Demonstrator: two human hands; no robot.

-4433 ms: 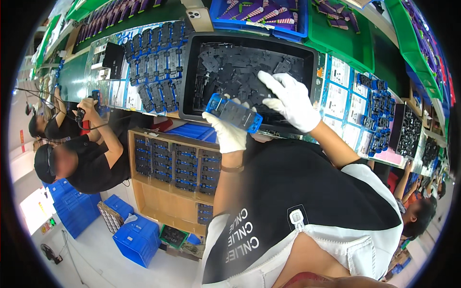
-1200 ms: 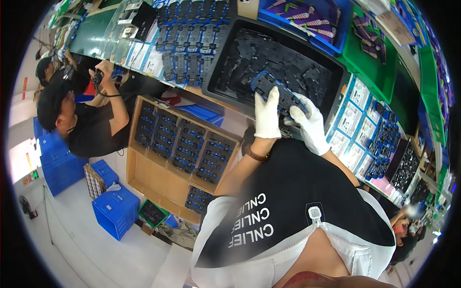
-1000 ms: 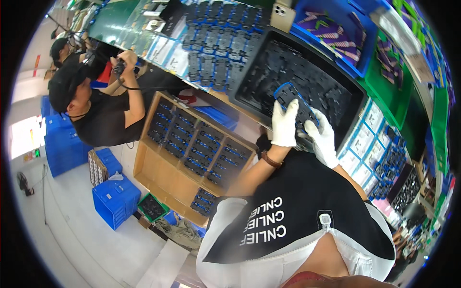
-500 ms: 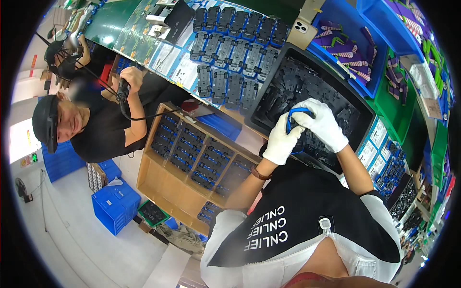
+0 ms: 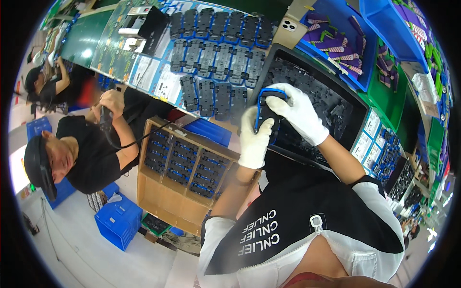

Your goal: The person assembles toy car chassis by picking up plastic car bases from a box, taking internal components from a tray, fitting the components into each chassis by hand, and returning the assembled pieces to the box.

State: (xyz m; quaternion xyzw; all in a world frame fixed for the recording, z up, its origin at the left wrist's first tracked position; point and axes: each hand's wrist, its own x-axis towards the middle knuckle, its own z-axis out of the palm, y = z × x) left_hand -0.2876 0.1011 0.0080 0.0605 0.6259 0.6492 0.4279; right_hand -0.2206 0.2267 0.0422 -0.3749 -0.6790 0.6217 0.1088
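Both my hands wear white gloves and hold one toy car (image 5: pixel 262 111) with a blue body and black underside, over the left side of a black bin (image 5: pixel 363 116). My left hand (image 5: pixel 254 139) grips its lower end, thumb against the black face. My right hand (image 5: pixel 298 114) is closed round its upper right side, covering part of it. Loose black plastic parts (image 5: pixel 331 103) lie in the bin. Left of the bin, similar toy cars (image 5: pixel 213 60) lie in rows on the table, black side up.
A phone (image 5: pixel 289 30) lies at the bin's far edge. Beyond are a blue bin (image 5: pixel 366 79) of purple pieces and a green tray (image 5: pixel 396 103). To the left stands a divided cardboard box (image 5: pixel 165 192) of cars; a co-worker there holds a corded black tool (image 5: pixel 106 120).
My hands have moved left with the toy car, from over the bin's middle to its left side. More of the car shows now. The view has shifted, and the co-worker appears lower.
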